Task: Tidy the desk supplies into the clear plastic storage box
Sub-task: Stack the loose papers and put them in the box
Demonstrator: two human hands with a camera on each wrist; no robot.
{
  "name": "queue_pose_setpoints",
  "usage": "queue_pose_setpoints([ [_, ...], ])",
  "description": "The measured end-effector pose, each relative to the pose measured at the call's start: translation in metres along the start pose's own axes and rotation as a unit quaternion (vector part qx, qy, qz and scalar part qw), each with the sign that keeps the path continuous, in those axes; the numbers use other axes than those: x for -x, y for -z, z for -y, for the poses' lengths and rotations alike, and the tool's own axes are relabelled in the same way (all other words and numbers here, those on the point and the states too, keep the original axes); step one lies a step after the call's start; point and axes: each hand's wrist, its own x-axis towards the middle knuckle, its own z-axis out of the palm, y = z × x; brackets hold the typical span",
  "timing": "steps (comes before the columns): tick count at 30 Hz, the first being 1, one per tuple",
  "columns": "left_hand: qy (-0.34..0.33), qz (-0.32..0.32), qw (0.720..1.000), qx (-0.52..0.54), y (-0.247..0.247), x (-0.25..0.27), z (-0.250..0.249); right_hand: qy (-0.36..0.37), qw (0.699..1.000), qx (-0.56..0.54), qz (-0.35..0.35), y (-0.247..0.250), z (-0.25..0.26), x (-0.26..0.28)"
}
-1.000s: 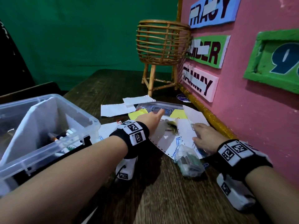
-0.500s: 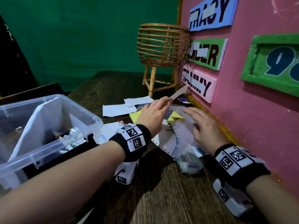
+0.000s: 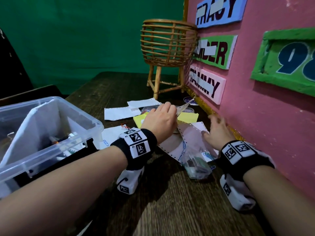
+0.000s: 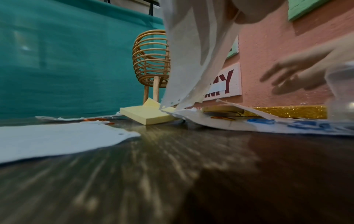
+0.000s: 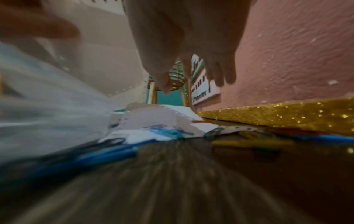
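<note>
— What's changing on your end?

— My left hand (image 3: pixel 159 120) is now lifting a perforated paper sheet (image 4: pixel 191 53) off the pile; a second ago it was only reaching there. That's uncovering the yellow sticky-note pad (image 4: pixel 147 114) beneath.

— And your grip?

— Fingers are pinching the sheet's edge. My right hand (image 3: pixel 217 132) is hovering flat, fingers spread, holding nothing, over the papers by the pink wall (image 3: pixel 264 116).

— The clear plastic storage box (image 3: pixel 56 133)?

— It's sitting left on the bench (image 3: pixel 170 201), already holding markers.
</note>
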Motion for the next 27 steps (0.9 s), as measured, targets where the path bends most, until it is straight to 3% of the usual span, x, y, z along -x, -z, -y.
queue_pose_setpoints([
  [5,-0.036,-0.048,0.997,0.049,0.000,-0.003,-0.002,-0.142,0.977,-0.071,0.142,-0.003,0.005,-0.017],
  [7,-0.041,-0.083,0.993,0.071,-0.003,-0.006,-0.002,-0.135,0.973,-0.054,0.178,-0.002,0.005,-0.019],
  [10,-0.052,-0.103,0.991,0.073,-0.014,-0.012,0.001,-0.119,0.976,0.004,0.180,-0.004,-0.002,-0.020],
  [15,-0.100,-0.043,0.994,0.017,-0.014,-0.012,0.002,-0.094,0.984,-0.007,0.148,-0.005,-0.005,-0.019],
  [17,-0.091,-0.045,0.995,0.005,-0.014,-0.013,0.002,-0.074,0.989,-0.028,0.122,-0.003,-0.004,-0.017],
  [21,-0.040,-0.062,0.997,0.017,-0.015,-0.013,0.003,-0.054,0.995,-0.084,0.003,0.003,0.000,-0.013],
  [27,-0.009,-0.097,0.992,0.076,-0.007,-0.011,0.001,-0.018,0.957,-0.230,-0.177,0.008,0.017,-0.001],
])
